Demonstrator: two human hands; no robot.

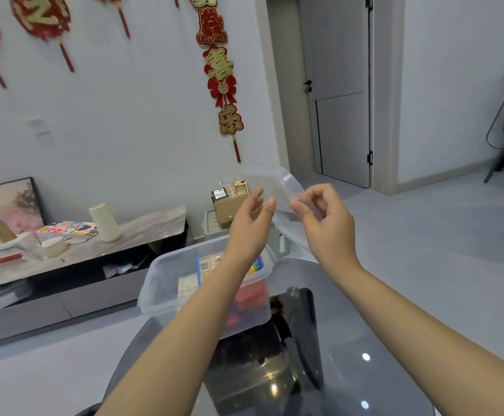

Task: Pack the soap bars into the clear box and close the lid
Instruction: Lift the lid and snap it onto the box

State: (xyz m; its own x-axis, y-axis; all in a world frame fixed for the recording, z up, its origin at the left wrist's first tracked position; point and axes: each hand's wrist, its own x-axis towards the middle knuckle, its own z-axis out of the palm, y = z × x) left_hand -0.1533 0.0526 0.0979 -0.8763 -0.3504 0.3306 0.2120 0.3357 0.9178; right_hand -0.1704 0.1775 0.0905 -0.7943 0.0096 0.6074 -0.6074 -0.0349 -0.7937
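Two bare forearms reach in from the bottom edge, with no sleeve, watch or bracelet on either wrist; the left hand (252, 225) and right hand (324, 223) wear no gloves or rings, and the fingernails look short and unpainted

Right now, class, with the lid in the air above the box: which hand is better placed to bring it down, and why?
The right hand. Its fingers pinch the clear lid, which is raised above the open box. The left hand is open beside the lid and seems only to steady it, so it can guide the lid.
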